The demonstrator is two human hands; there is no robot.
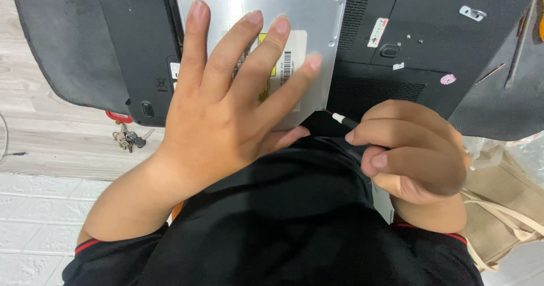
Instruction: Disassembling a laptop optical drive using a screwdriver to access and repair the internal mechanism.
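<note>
Where the grey mat (62, 53) spreads across the counter (34, 133), bears an upturned black laptop (408, 65), base up, filling the view from ten to two o'clock. Set in the laptop's near-left part, at twelve o'clock: a silver drive (323, 19), flat, labelled side up. Pressed on the drive: left hand (226, 110), palm down, fingers (195, 31) spread apart and flat, clamped on nothing, tips toward twelve o'clock. At four o'clock from the drive: right hand (413, 155), curled shut around a thin tool (343, 119), its white-banded tip pointing toward ten o'clock and touching or just beside the drive's near-right corner; cannot tell which. At three o'clock, past the mat's edge: a tan bag (498, 206) with cream straps. At nine o'clock, on the bare counter just beside the mat: a small bunch of keys (129, 138) on a red loop. On the laptop at one o'clock: a small pink sticker (447, 79).
</note>
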